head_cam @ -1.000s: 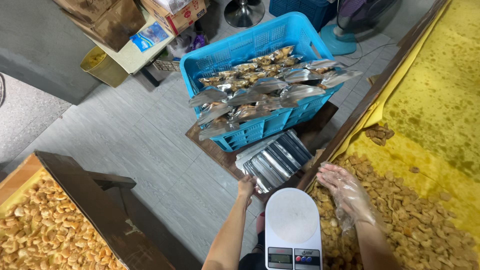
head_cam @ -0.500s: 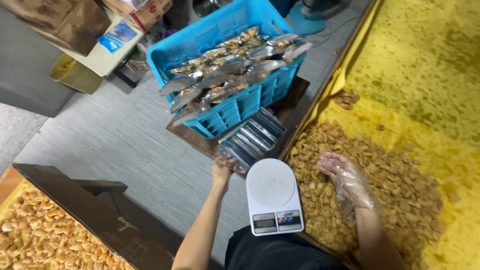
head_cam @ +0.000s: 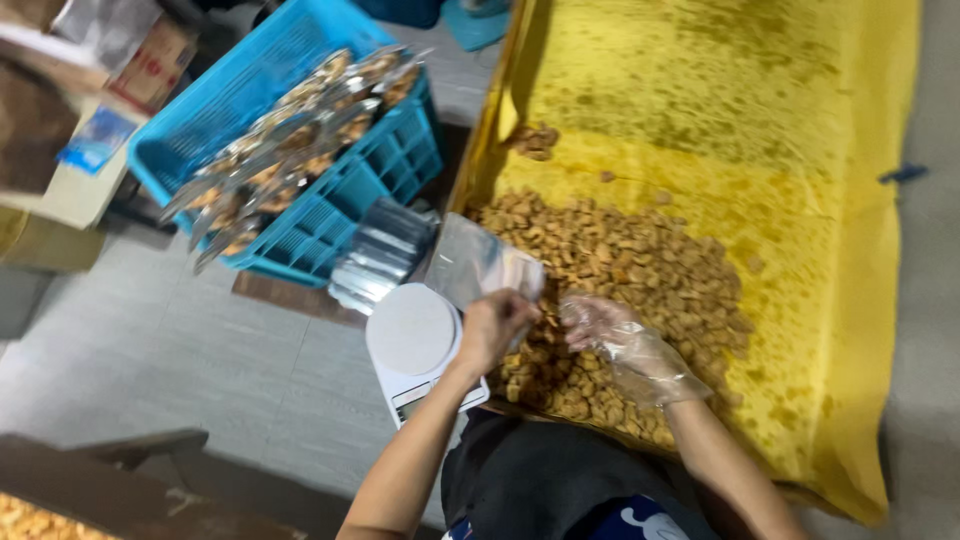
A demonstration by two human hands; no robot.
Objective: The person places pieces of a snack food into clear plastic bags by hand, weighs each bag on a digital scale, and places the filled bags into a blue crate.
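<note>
My left hand (head_cam: 492, 327) holds an empty clear plastic bag (head_cam: 478, 262) up above the white kitchen scale (head_cam: 415, 340). My right hand (head_cam: 612, 332), in a thin clear plastic glove, is just right of the bag, over a heap of small brown fried snack pieces (head_cam: 620, 270). Its fingers are bent near the bag's lower edge; the blur hides whether they touch it. The snacks lie on a yellow oil-stained sheet (head_cam: 740, 120) lining a big tray.
A stack of empty clear bags (head_cam: 382, 255) lies behind the scale. A blue plastic crate (head_cam: 330, 215) holds several filled snack bags (head_cam: 290, 140). Cardboard boxes (head_cam: 150, 60) stand at the far left. A dark wooden edge (head_cam: 140, 470) crosses the lower left over grey floor.
My left hand has lifted a clear bag off the stack and brought it right, over the scale. My right hand has risen from the snacks toward the bag. The view has swung right.
</note>
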